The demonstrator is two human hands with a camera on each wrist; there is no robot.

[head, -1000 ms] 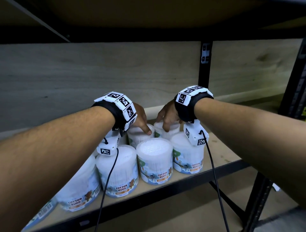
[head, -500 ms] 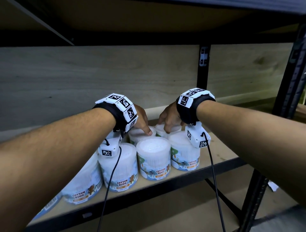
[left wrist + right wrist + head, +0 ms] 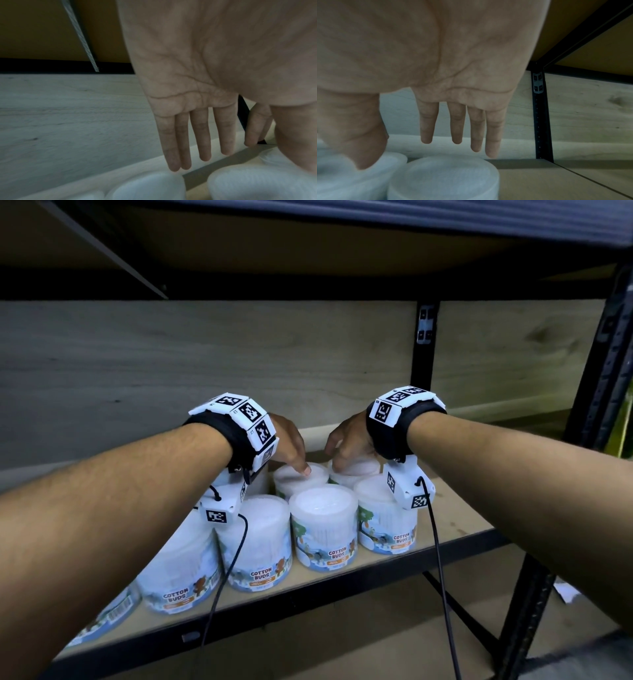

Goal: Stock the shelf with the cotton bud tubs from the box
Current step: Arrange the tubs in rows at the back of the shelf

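Already many cotton bud tubs point(image 3: 322, 534) stand in rows on the shelf point(image 3: 462, 530), under and before both hands. Left hand point(image 3: 289, 445) and right hand point(image 3: 347, 445) hang relaxed with straight fingers, grasping nothing. No box is visible, so I cannot tell what remains.

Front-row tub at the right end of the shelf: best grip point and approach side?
Probably take the rightmost front tub round its upper wall, just under the lid, right hand coming from above and the open right side. It stands upright, a neighbouring tub sits tight on its left, and bare shelf board lies on its right.
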